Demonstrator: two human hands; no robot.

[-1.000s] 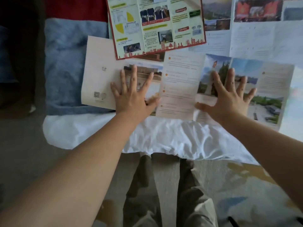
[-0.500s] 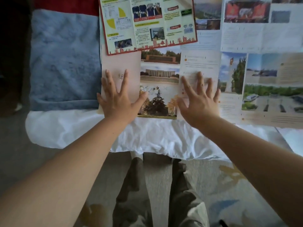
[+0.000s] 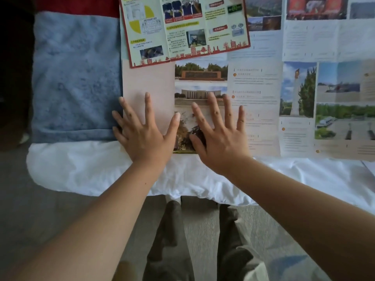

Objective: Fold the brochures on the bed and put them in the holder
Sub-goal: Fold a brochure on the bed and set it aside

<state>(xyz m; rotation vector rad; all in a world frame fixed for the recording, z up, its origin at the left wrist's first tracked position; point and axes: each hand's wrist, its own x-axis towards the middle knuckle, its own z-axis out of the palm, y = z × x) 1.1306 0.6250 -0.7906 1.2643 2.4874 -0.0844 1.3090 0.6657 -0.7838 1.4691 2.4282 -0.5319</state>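
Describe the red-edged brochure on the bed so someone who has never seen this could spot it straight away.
Find the fuzzy blue blanket on the left of the white-sheeted bed. Just right of its top lies a tilted pale-yellow paper brochure, overlapping the long unfolded photo brochure below it. Only it has a red border, little red buildings along its lower edge and yellow quarter-circle shapes.

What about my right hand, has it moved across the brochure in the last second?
Yes. The right hand slid left along the long brochure, off the monument picture onto the building photos, ending close beside the left hand.
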